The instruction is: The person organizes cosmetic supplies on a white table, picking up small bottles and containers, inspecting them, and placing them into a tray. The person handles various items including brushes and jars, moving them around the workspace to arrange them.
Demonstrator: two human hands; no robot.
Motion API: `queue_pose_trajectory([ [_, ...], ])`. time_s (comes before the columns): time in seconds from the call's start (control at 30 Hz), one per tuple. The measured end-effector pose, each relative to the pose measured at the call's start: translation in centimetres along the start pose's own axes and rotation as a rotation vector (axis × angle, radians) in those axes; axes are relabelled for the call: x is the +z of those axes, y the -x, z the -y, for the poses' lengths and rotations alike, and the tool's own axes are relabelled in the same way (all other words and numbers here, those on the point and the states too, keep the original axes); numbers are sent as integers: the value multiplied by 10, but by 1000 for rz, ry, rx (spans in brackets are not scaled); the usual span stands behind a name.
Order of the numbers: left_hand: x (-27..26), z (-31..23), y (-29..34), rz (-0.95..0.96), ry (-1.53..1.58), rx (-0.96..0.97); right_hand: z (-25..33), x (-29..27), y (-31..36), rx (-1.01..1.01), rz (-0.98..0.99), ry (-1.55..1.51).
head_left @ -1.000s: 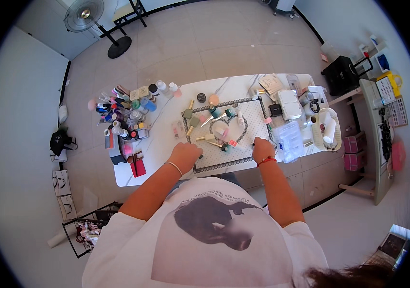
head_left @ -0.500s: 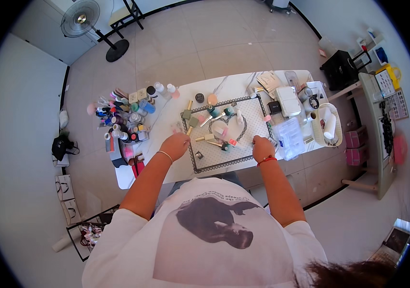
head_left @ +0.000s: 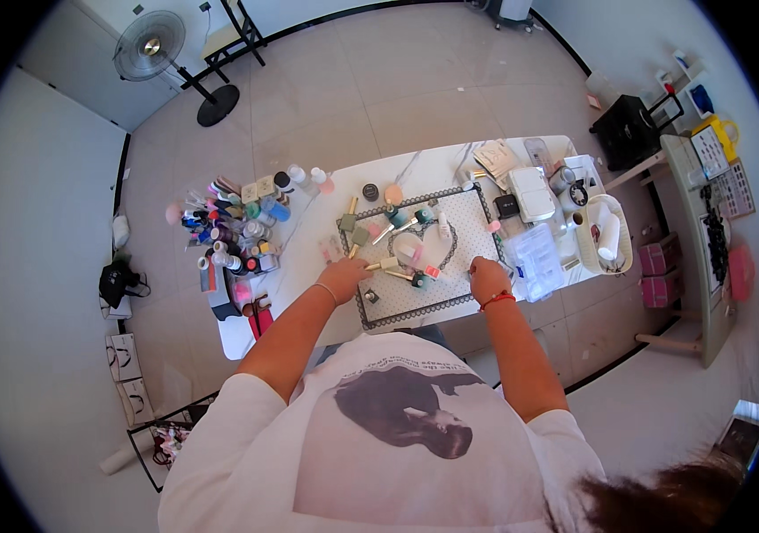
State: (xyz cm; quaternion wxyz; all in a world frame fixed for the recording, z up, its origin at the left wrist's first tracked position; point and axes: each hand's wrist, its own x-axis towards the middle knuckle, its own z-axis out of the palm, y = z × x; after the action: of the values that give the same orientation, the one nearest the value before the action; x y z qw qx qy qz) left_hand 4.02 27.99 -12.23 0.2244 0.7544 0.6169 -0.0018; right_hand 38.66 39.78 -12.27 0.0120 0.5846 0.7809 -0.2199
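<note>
My left hand [head_left: 342, 280] is over the left part of a dotted mat with black lace trim [head_left: 437, 306]. Its fingers stretch to the gold cap end of a nail polish bottle [head_left: 386, 264] lying on its side; whether they grip it is unclear. My right hand [head_left: 488, 279] rests curled at the mat's right edge, and what its fingers hold, if anything, is hidden. Between the hands lie dark green polish bottles [head_left: 418, 279] and a pink-and-white item [head_left: 411, 252]. Olive bottles with gold caps [head_left: 349, 220] lie farther up, beside the mat's left border.
Many bottles and brushes [head_left: 237, 222] crowd the table's left end. To the right are a clear divided box [head_left: 535, 262], a white case [head_left: 532, 195] and a cream basket [head_left: 606, 235]. A floor fan [head_left: 150, 46] stands beyond the table.
My left hand has moved right, its fingers now stretching toward the gold cap. My right hand stays at the mat's edge. The view has shifted slightly.
</note>
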Motion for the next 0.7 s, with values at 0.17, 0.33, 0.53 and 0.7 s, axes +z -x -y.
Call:
queue_pose_trajectory([
  [0.17, -4, 4, 4, -112, 46, 61, 1, 1, 0, -8, -11, 24],
  [0.33, -38, -6, 15, -136, 55, 93, 11, -7, 5, 11, 0, 41],
  [0.53, -49, 8, 51, -170, -42, 84, 9, -3, 6, -7, 4, 25],
  [0.7, -48, 9, 73, -126, -75, 13, 13, -22, 10, -31, 143, -72],
])
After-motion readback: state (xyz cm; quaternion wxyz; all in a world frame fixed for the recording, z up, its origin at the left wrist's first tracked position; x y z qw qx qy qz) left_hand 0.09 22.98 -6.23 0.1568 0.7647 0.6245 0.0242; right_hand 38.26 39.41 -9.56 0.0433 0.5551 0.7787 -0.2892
